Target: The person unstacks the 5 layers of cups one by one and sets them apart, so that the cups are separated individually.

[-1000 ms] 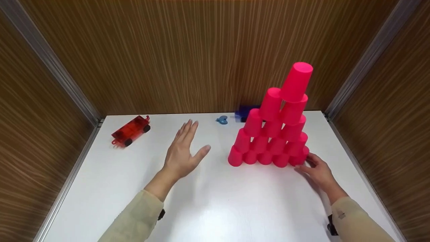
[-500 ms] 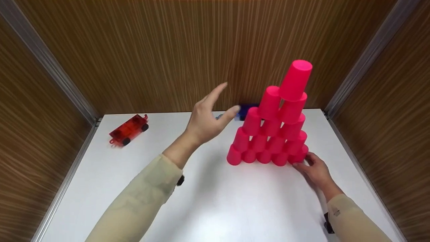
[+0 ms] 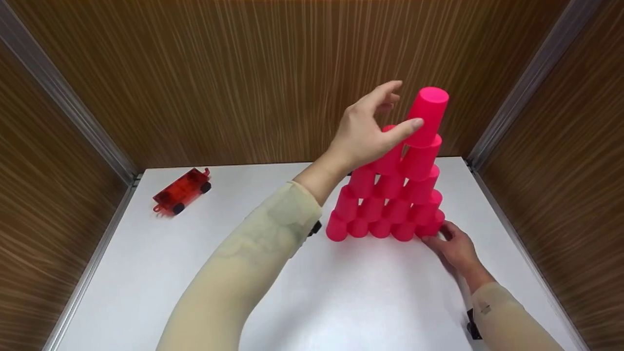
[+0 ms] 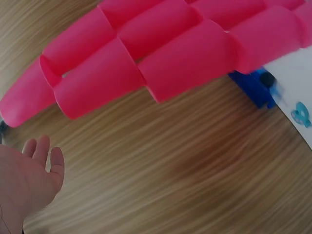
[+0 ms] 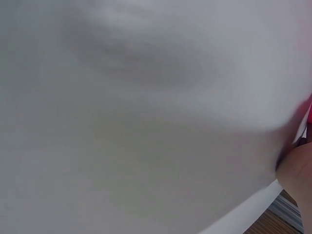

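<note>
Bright pink cups stand upside down in a tiered pyramid (image 3: 390, 209) on the white table (image 3: 351, 297), one cup at the peak. Beside that top cup (image 3: 434, 105) is my left hand (image 3: 363, 129), fingers spread and thumb overlapping the cup in the head view. A gap shows between the left hand (image 4: 29, 178) and the top cup (image 4: 27, 95) in the left wrist view. Low at the right end, my right hand (image 3: 458, 251) holds the bottom corner cup (image 3: 431, 225), thumb in front and fingers behind. The right wrist view shows mostly table.
A translucent red toy car chassis (image 3: 183, 191) lies at the table's back left. Behind the pyramid, a blue toy piece (image 4: 254, 87) and a small light-blue piece (image 4: 301, 114) show in the left wrist view. Wood-grain panels (image 3: 253, 83) enclose the table.
My left hand has risen from over the table and moved right, up to the top cup. The right hand stays at the bottom corner cup, and the pyramid keeps its shape.
</note>
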Tool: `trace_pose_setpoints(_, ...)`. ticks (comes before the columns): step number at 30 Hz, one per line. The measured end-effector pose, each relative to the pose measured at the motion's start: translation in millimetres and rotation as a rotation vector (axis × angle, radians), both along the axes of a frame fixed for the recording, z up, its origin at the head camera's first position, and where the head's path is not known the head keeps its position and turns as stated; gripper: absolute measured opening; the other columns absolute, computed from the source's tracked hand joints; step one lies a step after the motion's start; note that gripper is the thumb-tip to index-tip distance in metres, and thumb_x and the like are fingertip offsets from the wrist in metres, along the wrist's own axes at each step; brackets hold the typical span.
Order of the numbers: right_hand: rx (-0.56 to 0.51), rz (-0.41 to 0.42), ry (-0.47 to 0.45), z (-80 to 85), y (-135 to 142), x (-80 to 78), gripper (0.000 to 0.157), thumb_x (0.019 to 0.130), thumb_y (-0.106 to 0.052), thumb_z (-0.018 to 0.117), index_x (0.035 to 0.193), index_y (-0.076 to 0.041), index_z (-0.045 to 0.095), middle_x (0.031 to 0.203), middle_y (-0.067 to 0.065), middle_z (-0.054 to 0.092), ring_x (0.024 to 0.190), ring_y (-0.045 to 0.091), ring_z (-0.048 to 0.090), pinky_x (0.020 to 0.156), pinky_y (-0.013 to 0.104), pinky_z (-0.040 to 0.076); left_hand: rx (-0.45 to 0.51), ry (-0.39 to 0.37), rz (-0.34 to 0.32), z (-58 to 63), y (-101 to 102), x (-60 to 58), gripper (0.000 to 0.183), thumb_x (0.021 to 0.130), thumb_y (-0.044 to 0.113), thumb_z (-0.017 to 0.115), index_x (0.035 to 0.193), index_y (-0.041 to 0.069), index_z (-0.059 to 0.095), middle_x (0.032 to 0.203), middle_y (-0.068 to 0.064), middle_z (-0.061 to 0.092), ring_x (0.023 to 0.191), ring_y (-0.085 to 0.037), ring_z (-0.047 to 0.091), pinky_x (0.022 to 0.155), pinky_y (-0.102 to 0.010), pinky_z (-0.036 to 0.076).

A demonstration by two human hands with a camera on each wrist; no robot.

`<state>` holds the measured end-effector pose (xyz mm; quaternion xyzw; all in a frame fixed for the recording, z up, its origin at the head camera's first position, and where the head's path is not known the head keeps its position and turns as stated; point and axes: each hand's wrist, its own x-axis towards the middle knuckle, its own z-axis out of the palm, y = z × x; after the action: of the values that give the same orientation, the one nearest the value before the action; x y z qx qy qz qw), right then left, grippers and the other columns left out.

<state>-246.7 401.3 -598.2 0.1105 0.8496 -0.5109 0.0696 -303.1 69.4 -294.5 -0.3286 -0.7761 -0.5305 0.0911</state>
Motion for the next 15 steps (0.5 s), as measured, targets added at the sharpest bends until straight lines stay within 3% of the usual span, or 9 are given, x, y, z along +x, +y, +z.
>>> trace_pose_setpoints(9, 0.015, -0.007, 0.001, 0.5, -4.4, 4.2, 0.098, 0.093, -0.052, 0.08, 0.168, -0.013, 0.029, 0.166, 0.019, 0.034, 0.153, 0.046, 0.03, 0.113, 0.055, 0.047, 0.011, -0.015, -0.018, 5.8, 27.5, -3.4, 0.08, 0.092, 0.034, 0.082, 0.16, 0.013, 0.045, 0.143, -0.002, 0.057, 0.127, -0.007, 0.053, 0.098, -0.02, 0.051)
trace_pose_setpoints(15, -0.019, -0.016, -0.026, 1.3, -7.0, 3.6, 0.1, 0.091, -0.052, 0.082, 0.168, -0.016, 0.029, 0.166, 0.017, 0.033, 0.152, 0.045, 0.03, 0.111, 0.052, 0.05, 0.016, -0.048, -0.01, 8.1, 34.8, -4.3, 0.079, 0.093, 0.03, 0.083, 0.161, 0.014, 0.044, 0.14, 0.0, 0.058, 0.121, -0.003, 0.054, 0.091, -0.016, 0.053)
